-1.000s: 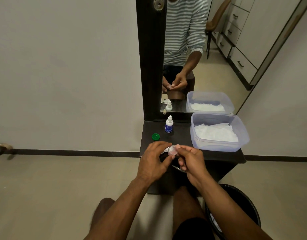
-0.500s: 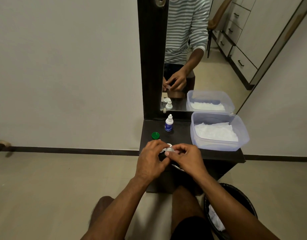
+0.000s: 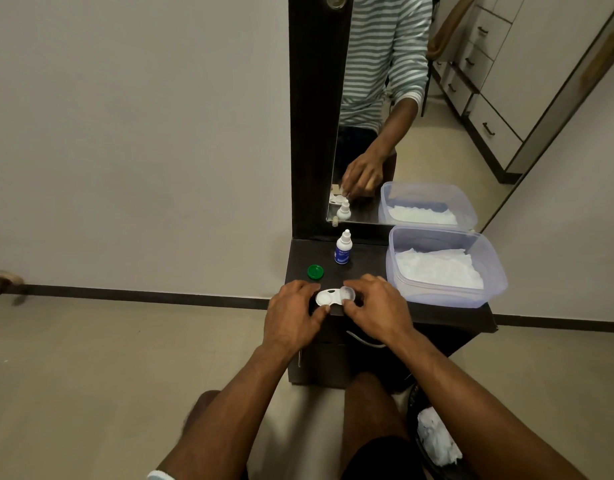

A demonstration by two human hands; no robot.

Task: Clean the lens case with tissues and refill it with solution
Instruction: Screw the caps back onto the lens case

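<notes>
The white lens case (image 3: 328,297) lies flat on the dark dresser top (image 3: 367,265) near its front edge. My left hand (image 3: 291,315) grips the case's left end with thumb and fingers. My right hand (image 3: 374,308) pinches a clear round cap (image 3: 348,292) on the case's right well. A green cap (image 3: 315,271) lies loose behind the left hand. The small white solution bottle (image 3: 343,247) with a blue label stands upright further back. Tissues (image 3: 437,268) fill a clear plastic box (image 3: 447,292) at the right.
A mirror (image 3: 402,109) in a dark frame rises behind the dresser and reflects the person and the items. A black bin (image 3: 437,441) with used tissue stands on the floor at the lower right. My knees are under the dresser front.
Both hands have lowered the lens case from the air onto the dresser top. The right hand's fingers now sit on the clear cap over the right well.
</notes>
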